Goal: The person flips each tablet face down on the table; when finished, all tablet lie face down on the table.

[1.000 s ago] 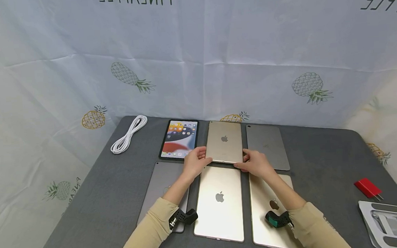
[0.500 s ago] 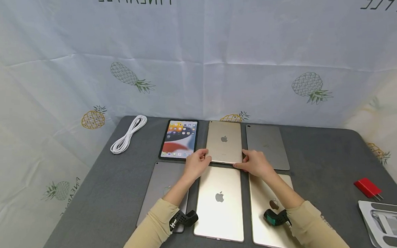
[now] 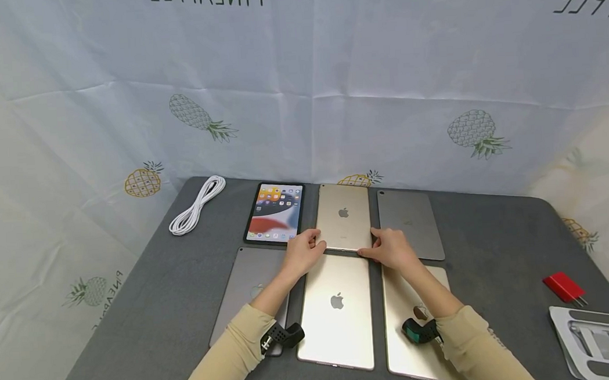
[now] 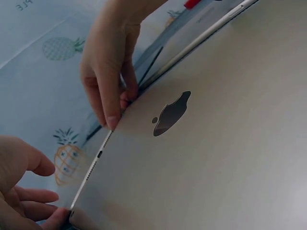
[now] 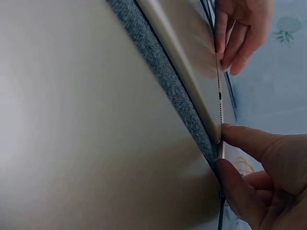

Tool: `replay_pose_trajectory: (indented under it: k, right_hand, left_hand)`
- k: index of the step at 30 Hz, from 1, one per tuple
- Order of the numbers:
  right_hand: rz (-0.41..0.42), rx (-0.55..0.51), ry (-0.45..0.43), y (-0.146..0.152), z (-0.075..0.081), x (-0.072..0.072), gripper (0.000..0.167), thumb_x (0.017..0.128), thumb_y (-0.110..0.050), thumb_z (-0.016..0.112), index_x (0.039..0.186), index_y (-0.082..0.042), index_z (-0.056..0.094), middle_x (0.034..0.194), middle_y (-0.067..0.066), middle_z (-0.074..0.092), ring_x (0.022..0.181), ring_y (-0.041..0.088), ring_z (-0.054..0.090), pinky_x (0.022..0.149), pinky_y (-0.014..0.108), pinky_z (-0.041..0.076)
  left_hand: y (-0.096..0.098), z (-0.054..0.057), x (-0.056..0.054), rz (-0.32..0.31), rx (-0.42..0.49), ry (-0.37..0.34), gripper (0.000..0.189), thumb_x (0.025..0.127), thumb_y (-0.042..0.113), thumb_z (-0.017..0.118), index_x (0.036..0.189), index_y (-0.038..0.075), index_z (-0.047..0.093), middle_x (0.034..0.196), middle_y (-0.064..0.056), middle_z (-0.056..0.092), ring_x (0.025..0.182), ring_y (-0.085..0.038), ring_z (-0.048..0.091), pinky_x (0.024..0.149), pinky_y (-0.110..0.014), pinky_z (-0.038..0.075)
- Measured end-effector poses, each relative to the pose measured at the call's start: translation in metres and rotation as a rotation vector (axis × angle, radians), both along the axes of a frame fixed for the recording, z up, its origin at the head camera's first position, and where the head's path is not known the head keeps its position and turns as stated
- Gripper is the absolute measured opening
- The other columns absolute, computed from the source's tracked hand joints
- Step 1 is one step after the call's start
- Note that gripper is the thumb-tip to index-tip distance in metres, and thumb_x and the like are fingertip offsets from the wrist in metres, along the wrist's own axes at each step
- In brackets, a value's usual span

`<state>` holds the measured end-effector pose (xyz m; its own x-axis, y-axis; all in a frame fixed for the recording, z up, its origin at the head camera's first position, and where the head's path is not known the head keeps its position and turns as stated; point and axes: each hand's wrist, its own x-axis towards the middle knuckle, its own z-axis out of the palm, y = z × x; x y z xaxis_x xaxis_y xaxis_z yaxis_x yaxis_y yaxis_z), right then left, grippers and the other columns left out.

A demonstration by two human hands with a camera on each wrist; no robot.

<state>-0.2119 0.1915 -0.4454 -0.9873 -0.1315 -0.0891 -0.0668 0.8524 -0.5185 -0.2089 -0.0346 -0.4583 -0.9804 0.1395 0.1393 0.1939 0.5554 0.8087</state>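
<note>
A small gold tablet (image 3: 344,225) lies back side up in the middle of the back row. My left hand (image 3: 302,254) holds its near left corner, thumb at the front edge and fingers along the side. At the near right corner, my right hand (image 3: 392,248) grips the same way; the right wrist view shows its thumb and index finger (image 5: 247,140) at the edge. A larger gold tablet (image 3: 337,313) lies just in front, filling much of the left wrist view. The gold tablet's port edge (image 4: 99,154) shows between both hands.
A lit tablet (image 3: 274,212) and a grey tablet (image 3: 410,224) flank it. Another grey tablet (image 3: 237,293) and a gold one (image 3: 414,352) lie under the forearms. A white cable (image 3: 197,207) sits back left; a red charger (image 3: 564,287) and silver stand (image 3: 601,340) are right.
The small gold tablet has shifted very slightly leftward and back. My left hand has moved a little to the right at its corner; my right hand stays nearly in place.
</note>
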Motion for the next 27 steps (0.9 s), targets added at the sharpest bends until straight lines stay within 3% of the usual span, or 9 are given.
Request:
replay_pose_trajectory:
  k: [9, 13, 17, 22, 27]
  right_hand:
    - [0.021, 0.042, 0.069, -0.004, 0.001, 0.003, 0.065, 0.084, -0.028, 0.077, 0.13, 0.012, 0.053, 0.064, 0.001, 0.057, 0.054, 0.015, 0.049, 0.05, 0.027, 0.039]
    - [0.032, 0.044, 0.192, -0.009, 0.003, 0.005, 0.051, 0.085, -0.024, 0.076, 0.122, 0.008, 0.061, 0.068, 0.003, 0.055, 0.059, 0.018, 0.048, 0.055, 0.032, 0.04]
    - [0.057, -0.043, 0.292, -0.02, 0.002, 0.006, 0.046, 0.086, -0.02, 0.074, 0.123, 0.005, 0.063, 0.089, 0.011, 0.064, 0.076, 0.024, 0.06, 0.066, 0.038, 0.052]
    - [0.1, -0.246, 0.241, -0.038, -0.002, 0.005, 0.046, 0.089, -0.016, 0.07, 0.129, 0.003, 0.059, 0.121, 0.019, 0.061, 0.105, 0.031, 0.062, 0.085, 0.039, 0.055]
    - [0.076, -0.413, 0.133, -0.058, -0.005, 0.0, 0.05, 0.091, -0.015, 0.067, 0.136, 0.0, 0.054, 0.131, 0.016, 0.055, 0.118, 0.029, 0.055, 0.095, 0.035, 0.05]
  left_hand:
    - [-0.007, 0.001, 0.002, -0.03, 0.066, -0.054, 0.04, 0.087, 0.014, 0.06, 0.123, -0.003, 0.063, 0.11, -0.018, 0.067, 0.101, -0.027, 0.065, 0.09, -0.039, 0.052]
    - [-0.014, 0.002, 0.001, -0.025, 0.106, -0.041, 0.034, 0.088, 0.012, 0.06, 0.119, -0.001, 0.066, 0.106, -0.016, 0.068, 0.098, -0.027, 0.067, 0.088, -0.037, 0.053]
    - [-0.023, 0.003, -0.001, -0.005, 0.115, -0.007, 0.03, 0.087, 0.01, 0.06, 0.114, 0.003, 0.07, 0.098, -0.011, 0.07, 0.092, -0.024, 0.068, 0.084, -0.036, 0.054]
    - [-0.039, 0.006, -0.006, 0.016, 0.1, 0.036, 0.028, 0.086, 0.008, 0.06, 0.112, 0.004, 0.071, 0.098, -0.01, 0.072, 0.091, -0.023, 0.068, 0.081, -0.036, 0.054]
    - [-0.058, 0.006, -0.013, 0.067, 0.091, 0.066, 0.028, 0.086, 0.006, 0.061, 0.111, 0.001, 0.071, 0.101, -0.013, 0.072, 0.094, -0.025, 0.068, 0.082, -0.038, 0.055]
